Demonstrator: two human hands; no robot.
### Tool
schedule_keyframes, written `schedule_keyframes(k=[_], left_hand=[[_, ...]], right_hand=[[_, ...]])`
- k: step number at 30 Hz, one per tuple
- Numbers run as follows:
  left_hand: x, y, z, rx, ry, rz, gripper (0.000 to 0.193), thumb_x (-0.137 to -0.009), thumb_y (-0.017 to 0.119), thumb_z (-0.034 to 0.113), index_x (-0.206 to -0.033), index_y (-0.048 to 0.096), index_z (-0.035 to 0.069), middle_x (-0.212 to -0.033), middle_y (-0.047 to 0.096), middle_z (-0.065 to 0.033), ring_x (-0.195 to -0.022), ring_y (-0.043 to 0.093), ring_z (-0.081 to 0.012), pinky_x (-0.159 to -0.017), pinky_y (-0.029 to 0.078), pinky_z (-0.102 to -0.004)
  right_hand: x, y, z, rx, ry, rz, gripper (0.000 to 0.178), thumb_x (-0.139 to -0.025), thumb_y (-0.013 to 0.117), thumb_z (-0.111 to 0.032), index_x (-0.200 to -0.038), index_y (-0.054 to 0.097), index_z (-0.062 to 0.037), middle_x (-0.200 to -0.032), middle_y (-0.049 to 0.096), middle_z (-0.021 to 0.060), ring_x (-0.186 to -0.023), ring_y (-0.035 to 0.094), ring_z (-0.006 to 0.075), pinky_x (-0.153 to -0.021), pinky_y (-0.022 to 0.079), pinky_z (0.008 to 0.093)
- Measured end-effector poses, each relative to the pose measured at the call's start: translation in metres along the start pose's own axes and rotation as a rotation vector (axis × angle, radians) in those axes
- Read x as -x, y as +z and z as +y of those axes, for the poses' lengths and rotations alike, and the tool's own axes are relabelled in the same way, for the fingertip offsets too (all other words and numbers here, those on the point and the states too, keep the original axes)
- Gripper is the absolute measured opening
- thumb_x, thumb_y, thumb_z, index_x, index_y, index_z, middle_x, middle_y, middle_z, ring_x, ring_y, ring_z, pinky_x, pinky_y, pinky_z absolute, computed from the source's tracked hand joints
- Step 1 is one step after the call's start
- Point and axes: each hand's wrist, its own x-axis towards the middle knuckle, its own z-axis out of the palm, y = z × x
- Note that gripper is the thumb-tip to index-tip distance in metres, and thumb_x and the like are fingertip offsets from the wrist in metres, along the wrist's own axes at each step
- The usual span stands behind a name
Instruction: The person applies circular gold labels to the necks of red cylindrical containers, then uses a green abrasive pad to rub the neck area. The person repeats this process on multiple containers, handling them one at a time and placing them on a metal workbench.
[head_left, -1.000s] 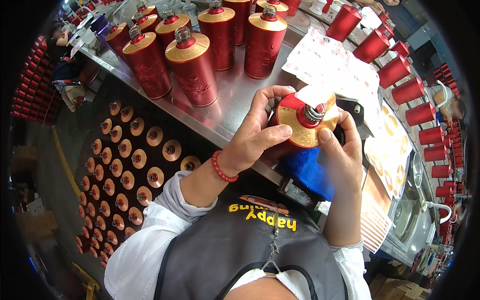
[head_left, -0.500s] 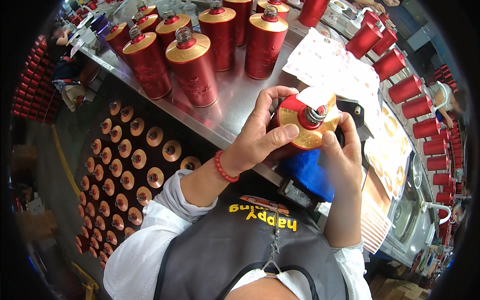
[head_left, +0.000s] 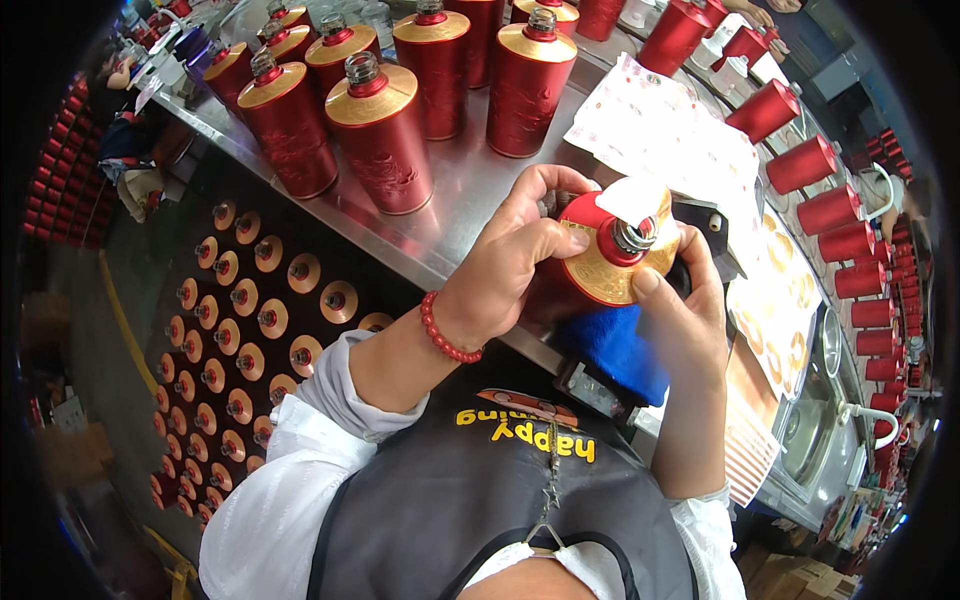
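Observation:
A red bottle (head_left: 553,296) with a bare glass neck is tilted between my two hands. Round its shoulder lies a gold ring-shaped label (head_left: 603,279). A red patch of shoulder shows at the upper left, and a white piece (head_left: 632,199) stands up behind the neck. My left hand (head_left: 505,255), above a red bead bracelet (head_left: 440,335), grips the bottle's left side, thumb on the label's left edge. My right hand (head_left: 690,310) holds the other side, its thumb pressing the label's front. The bottle's base is hidden.
Several red bottles with gold shoulders (head_left: 378,140) stand on the metal table (head_left: 440,225). Many more fill the floor (head_left: 240,355) at left. A white sheet (head_left: 650,120) and gold-ring label sheets (head_left: 775,310) lie at right, beside a blue cloth (head_left: 615,350). Further right runs a row of red bottles (head_left: 803,164).
My left thumb has moved up across the label toward the neck. The bottle has turned slightly in my hands. The red bottles in the row at right have shifted along.

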Motion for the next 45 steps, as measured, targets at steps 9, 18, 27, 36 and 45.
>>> schedule_keyframes(k=[9, 18, 27, 36, 45], left_hand=[[0.004, -0.009, -0.013, -0.302, 0.245, 0.098, 0.043, -0.101, 0.053, 0.015, -0.139, 0.038, 0.002, -0.124, 0.059, -0.0124, -0.116, 0.059, -0.0166, -0.101, 0.046, -0.0308], [0.011, -0.019, -0.059, -1.254, 1.069, 0.093, 0.043, -0.09, 0.068, 0.002, -0.128, 0.053, 0.016, -0.135, 0.048, -0.026, -0.124, 0.047, -0.0519, -0.105, 0.041, -0.0616], [0.009, -0.024, -0.074, -1.267, 1.04, 0.065, 0.046, -0.088, 0.068, 0.0, -0.126, 0.052, 0.019, -0.138, 0.043, -0.0229, -0.128, 0.047, -0.0458, -0.112, 0.037, -0.057], [0.012, -0.013, -0.064, -1.352, 1.003, 0.073, 0.05, -0.086, 0.069, -0.002, -0.126, 0.048, 0.02, -0.141, 0.037, -0.0297, -0.128, 0.047, -0.0447, -0.114, 0.035, -0.0546], [0.012, -0.018, -0.066, -1.481, 1.012, 0.032, 0.04, -0.088, 0.067, 0.003, -0.121, 0.052, 0.019, -0.147, 0.033, -0.0291, -0.13, 0.044, -0.0487, -0.112, 0.036, -0.0572]], right_hand=[[0.008, 0.005, -0.001, -0.033, 0.057, 0.072, 0.04, -0.09, 0.074, -0.015, -0.122, 0.053, -0.0057, -0.111, 0.059, 0.0007, -0.087, 0.051, 0.002, -0.066, 0.042, 0.0157], [-0.001, 0.024, 0.018, -0.049, -0.134, 0.14, 0.031, -0.094, 0.071, -0.014, -0.116, 0.052, -0.0039, -0.107, 0.061, 0.0014, -0.099, 0.055, 0.0082, -0.092, 0.045, 0.0252], [-0.011, 0.022, 0.02, -0.148, -0.114, 0.175, 0.016, -0.099, 0.063, -0.013, -0.112, 0.055, -0.0072, -0.098, 0.059, -0.0022, -0.08, 0.05, 0.0007, -0.067, 0.04, 0.0171], [-0.027, 0.003, 0.021, -0.075, -0.168, 0.044, 0.025, -0.096, 0.07, -0.019, -0.11, 0.059, -0.0017, -0.105, 0.063, 0.0013, -0.101, 0.055, 0.008, -0.093, 0.045, 0.0254], [-0.028, 0.0, 0.025, 0.051, -0.235, 0.101, 0.018, -0.098, 0.067, -0.016, -0.104, 0.06, -0.0014, -0.103, 0.063, 0.0017, -0.097, 0.054, 0.0077, -0.09, 0.044, 0.0243]])
